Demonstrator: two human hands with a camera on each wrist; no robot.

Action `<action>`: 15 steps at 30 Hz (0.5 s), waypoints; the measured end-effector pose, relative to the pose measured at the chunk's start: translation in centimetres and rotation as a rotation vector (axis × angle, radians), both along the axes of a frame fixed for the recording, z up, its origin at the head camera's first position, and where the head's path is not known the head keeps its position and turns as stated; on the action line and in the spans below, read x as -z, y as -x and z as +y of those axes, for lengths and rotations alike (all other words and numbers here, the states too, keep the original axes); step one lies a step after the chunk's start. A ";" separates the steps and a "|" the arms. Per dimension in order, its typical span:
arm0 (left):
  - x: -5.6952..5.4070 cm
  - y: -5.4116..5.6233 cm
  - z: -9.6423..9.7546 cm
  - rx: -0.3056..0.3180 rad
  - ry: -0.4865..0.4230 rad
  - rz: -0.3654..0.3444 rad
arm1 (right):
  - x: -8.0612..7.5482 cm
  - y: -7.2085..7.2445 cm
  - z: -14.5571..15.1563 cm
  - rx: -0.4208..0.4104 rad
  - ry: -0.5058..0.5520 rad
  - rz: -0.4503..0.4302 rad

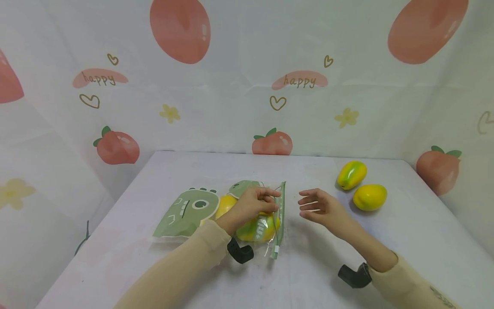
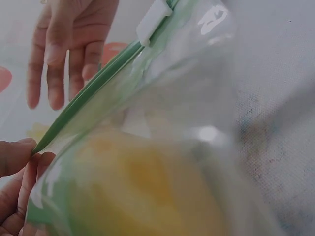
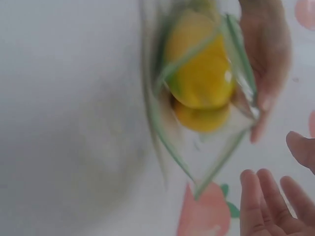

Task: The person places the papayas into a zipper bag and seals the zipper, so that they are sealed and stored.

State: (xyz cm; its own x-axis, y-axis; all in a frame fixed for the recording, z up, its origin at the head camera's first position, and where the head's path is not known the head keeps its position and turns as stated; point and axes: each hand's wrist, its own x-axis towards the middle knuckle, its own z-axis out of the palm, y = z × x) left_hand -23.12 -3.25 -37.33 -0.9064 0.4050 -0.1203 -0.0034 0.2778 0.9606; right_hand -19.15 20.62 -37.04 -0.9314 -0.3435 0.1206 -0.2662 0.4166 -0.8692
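A clear zip bag with a green dinosaur print (image 1: 185, 214) lies on the table with yellow-green fruits (image 1: 252, 231) inside. They look like mangoes or papayas. My left hand (image 1: 251, 205) reaches over the bag and pinches its green zip edge between thumb and finger, as the left wrist view shows. A white slider (image 2: 153, 22) sits at one end of the zip. In the right wrist view the bag's mouth gapes, with yellow fruit (image 3: 199, 64) behind it. Just right of the mouth, my right hand (image 1: 320, 208) hovers with loosely extended fingers and holds nothing.
Two more yellow-green fruits, one farther back (image 1: 352, 175) and one nearer (image 1: 369, 197), rest on the white table (image 1: 308, 287) at the right. A printed cloth (image 1: 231, 107) hangs behind the table. Dark camera mounts (image 1: 355, 275) sit at both wrists.
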 end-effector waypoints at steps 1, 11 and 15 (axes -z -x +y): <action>0.0 0.0 0.0 -0.002 0.000 -0.002 | -0.3 0.0 0.3 0.008 0.002 0.013; 0.1 0.0 -0.2 0.010 -0.015 -0.001 | -2.7 0.0 3.9 0.127 -0.045 0.127; 0.1 0.0 -0.2 0.012 -0.013 0.000 | -3.0 0.0 5.6 0.182 -0.033 0.218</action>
State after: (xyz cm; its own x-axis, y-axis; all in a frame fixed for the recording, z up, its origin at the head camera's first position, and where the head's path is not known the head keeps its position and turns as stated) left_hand -23.17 -3.42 -37.46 -0.9016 0.4170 -0.1151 -0.0003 0.2655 0.9641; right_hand -19.19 26.26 -34.00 -0.9315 -0.1801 0.3162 -0.3634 0.5021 -0.7847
